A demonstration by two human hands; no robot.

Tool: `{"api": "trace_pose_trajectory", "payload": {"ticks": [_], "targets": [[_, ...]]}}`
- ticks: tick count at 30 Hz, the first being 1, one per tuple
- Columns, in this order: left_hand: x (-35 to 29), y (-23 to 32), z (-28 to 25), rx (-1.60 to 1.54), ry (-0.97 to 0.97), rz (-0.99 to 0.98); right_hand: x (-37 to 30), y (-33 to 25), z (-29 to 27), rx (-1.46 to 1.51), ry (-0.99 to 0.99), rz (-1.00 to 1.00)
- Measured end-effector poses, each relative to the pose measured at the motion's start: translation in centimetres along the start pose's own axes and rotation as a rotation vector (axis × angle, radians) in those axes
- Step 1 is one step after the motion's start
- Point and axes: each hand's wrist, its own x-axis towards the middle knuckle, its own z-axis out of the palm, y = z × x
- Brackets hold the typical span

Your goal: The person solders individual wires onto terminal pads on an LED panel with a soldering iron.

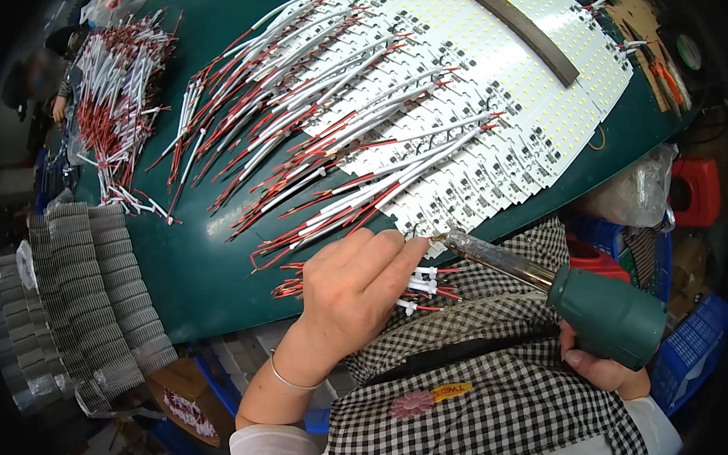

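In my right hand (593, 365) is a soldering iron (609, 314) with a bulky green body and a long metal barrel. Its tip meets the near corner of a fan of white LED circuit boards (515, 172). My left hand (338, 287) is closed, its thumb and forefinger pinched right beside that tip. A bunch of short white wires (424, 285) with red ends sticks out from under this hand on both sides. What the fingertips pinch is too small to make out. Rows of white, red and black wires (342, 141) lie across the boards' left edge.
A dark curved bar (518, 22) rests on the boards. On the green table (193, 292), a heap of wires (123, 100) lies far left, with stacks of grey ribbed parts (93, 294) at the left edge. Tools (663, 76) lie far right. Blue crates (692, 349) stand right.
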Motion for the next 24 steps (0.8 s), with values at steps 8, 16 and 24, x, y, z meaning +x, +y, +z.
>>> {"api": "trace_pose_trajectory", "payload": {"ticks": [8, 16, 24], "targets": [[0.1, -0.1, 0.1, 0.009, -0.002, 0.017, -0.6, -1.2, 0.6, 0.495, 0.152, 0.166], [0.1, 0.4, -0.5, -0.021, -0.039, -0.043, 0.1, -2.3, -0.2, 0.695, 0.213, 0.133], [0.7, 0.7, -1.4, -0.068, 0.153, -0.059, 1.0, -1.9, 0.3, 0.711, 0.389, -0.03]]}}
